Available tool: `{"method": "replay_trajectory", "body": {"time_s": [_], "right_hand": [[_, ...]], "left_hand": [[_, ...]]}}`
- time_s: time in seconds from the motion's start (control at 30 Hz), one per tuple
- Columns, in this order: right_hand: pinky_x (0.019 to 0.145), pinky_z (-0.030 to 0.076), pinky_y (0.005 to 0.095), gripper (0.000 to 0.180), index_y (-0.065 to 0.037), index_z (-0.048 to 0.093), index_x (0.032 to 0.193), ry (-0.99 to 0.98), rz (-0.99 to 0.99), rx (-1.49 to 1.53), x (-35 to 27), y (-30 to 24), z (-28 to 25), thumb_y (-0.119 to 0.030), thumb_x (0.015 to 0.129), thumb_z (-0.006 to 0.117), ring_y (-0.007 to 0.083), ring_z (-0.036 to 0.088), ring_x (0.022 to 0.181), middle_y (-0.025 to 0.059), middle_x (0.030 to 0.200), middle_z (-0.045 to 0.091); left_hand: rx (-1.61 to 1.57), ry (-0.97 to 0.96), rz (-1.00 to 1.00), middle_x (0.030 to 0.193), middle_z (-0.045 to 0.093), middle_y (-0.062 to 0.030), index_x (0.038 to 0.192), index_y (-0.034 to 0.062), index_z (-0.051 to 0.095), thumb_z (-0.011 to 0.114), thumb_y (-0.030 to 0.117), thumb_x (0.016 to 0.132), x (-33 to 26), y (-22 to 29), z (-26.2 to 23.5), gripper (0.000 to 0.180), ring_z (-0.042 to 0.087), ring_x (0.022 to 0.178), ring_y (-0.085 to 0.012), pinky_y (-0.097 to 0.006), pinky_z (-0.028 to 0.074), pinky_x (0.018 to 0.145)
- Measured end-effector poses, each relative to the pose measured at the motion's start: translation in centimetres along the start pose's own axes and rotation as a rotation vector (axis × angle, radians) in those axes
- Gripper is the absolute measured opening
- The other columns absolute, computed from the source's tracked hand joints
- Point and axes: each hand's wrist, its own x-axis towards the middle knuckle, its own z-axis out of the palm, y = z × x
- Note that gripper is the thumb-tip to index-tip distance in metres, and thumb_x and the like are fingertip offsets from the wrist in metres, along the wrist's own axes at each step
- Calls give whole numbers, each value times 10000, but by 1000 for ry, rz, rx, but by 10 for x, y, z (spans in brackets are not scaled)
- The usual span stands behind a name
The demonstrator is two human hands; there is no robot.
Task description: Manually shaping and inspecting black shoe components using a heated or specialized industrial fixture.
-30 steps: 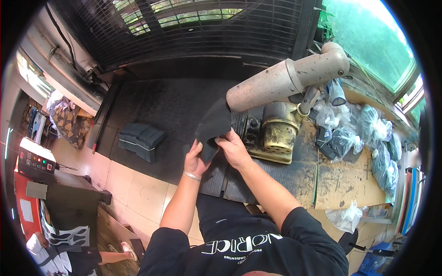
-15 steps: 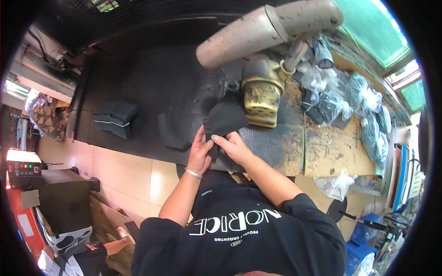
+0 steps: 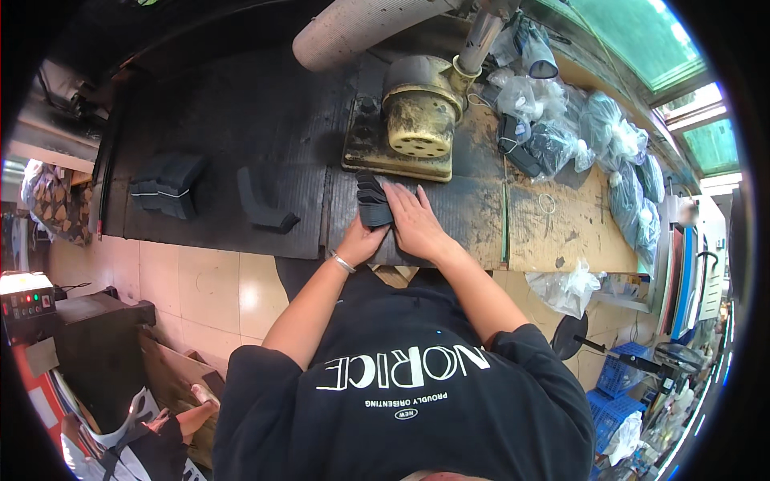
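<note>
The stained workbench (image 3: 475, 212) and grimy machine (image 3: 421, 112) show a workshop

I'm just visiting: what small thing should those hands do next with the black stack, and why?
Perhaps press the right hand gently against the black stack to even its edges: the layers look staggered at the far end, the right hand's fingers lie outstretched along one side, and the left hand steadies the near end.
</note>
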Motion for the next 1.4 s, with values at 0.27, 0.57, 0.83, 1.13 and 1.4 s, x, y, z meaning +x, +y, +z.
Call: {"method": "replay_trajectory", "body": {"time_s": [0.27,0.57,0.83,1.13,1.4], "right_hand": [[1120,177,528,773,84,184,1424,141,6,-61,6,-7,6,-135,772,536,345,290,1360,237,1445,312],[1028,324,473,725,58,272,1405,71,5,-81,0,4,-3,-156,773,557,338,457,1201,202,1317,466],[971,401,425,588,-35,527,1234,-10,36,306,-23,40,-48,-138,689,722,364,515,1117,178,1172,563],[976,407,300,668,-8,416,1337,282,217,1534,-36,36,-22,-45,752,737,156,509,1148,129,1247,548],[864,475,319,478,-24,554,1144,173,104,721,-32,41,-41,-73,715,757,238,628,974,122,1052,636]], "left_hand": [[87,-2,58,1328,471,-154,1326,-21,413,575,56,859,1,-9,1,500,431,1252,-271,-345,309,1056],[137,109,-12,1148,589,-60,1187,15,493,695,59,830,-2,23,3,413,554,1050,-142,-291,437,929],[14,-39,-2,1058,618,-36,1115,1,528,703,10,805,0,28,-11,357,570,970,-112,-271,459,880],[-460,-62,-147,1160,588,-56,1209,20,526,659,25,838,2,33,-2,395,561,1048,-157,-301,430,946],[590,427,147,1379,393,-219,1399,-21,295,706,71,764,-18,62,11,762,386,1297,-326,-397,328,1070]]}}
